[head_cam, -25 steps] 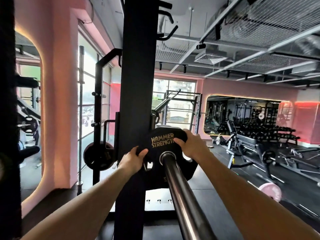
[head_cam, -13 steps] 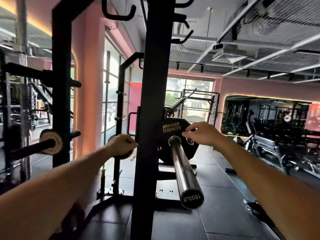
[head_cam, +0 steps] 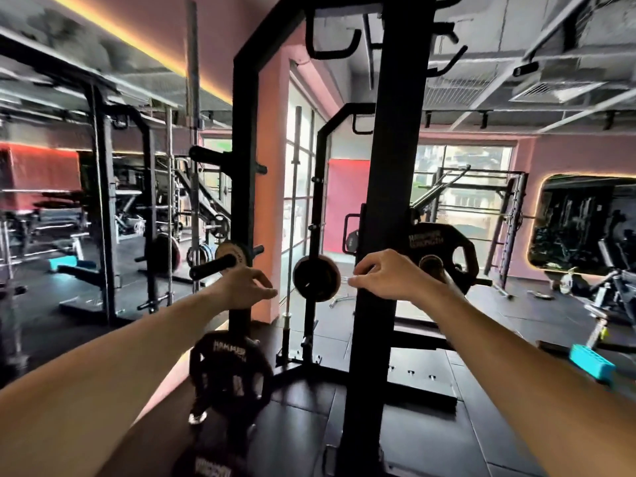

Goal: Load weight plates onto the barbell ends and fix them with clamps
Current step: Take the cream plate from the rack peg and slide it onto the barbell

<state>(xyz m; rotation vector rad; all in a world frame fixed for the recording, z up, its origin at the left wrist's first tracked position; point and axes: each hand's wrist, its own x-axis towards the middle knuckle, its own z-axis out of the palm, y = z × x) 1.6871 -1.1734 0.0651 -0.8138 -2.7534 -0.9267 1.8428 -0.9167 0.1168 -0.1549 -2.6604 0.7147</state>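
Note:
A black Hammer Strength weight plate (head_cam: 447, 247) sits on the barbell end (head_cam: 431, 264), just right of the black rack upright (head_cam: 390, 187). The bar's sleeve is mostly hidden behind my right forearm. My right hand (head_cam: 385, 274) hovers in front of the upright, left of that plate, with its fingers loosely bent and nothing in them. My left hand (head_cam: 248, 283) is held out further left with relaxed fingers, also holding nothing. It is just right of a storage peg (head_cam: 211, 265) that carries a small plate (head_cam: 235, 253). No clamp is visible.
A second upright (head_cam: 245, 160) stands left of centre, with a large black plate (head_cam: 230, 375) stored low on it. A small round plate (head_cam: 316, 277) hangs between my hands on a farther post. A teal block (head_cam: 591, 362) lies on the floor at right, with benches and racks beyond.
My view has swung left and pulled back. My right hand came off the loaded plate and moved left in front of the upright. My left hand opened and shifted toward the storage pegs.

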